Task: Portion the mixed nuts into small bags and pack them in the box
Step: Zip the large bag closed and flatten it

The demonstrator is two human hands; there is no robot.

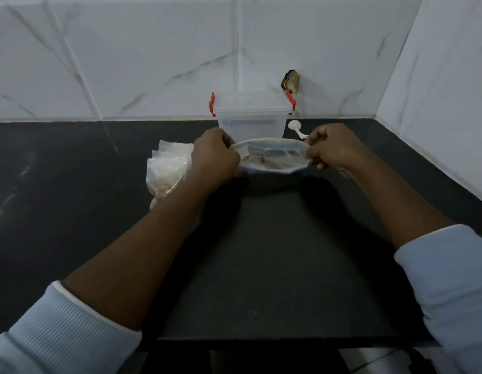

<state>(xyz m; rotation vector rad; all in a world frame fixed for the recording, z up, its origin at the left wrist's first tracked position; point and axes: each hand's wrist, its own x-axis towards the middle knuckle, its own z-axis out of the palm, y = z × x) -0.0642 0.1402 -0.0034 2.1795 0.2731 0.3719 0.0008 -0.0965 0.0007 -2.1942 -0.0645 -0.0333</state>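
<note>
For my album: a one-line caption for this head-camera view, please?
Left hand and right hand hold a bag of nuts by its ends, before a red-clasped box.

Both arms reach straight forward over the bench, forearms bare, pale sleeves [59, 327] bunched near the elbows. The left grip [215, 155] is curled with its knuckles up, pinching the left end of the bag [272, 157] at its mouth. The right grip [334, 148] mirrors it, fingers and thumb pinching the right end. Both sit level, a bag's width apart, wrists nearly straight.

A black countertop [59, 184] meets white marble-veined wall tiles [126, 49], a crumpled wrapper [291, 81] against them.
</note>
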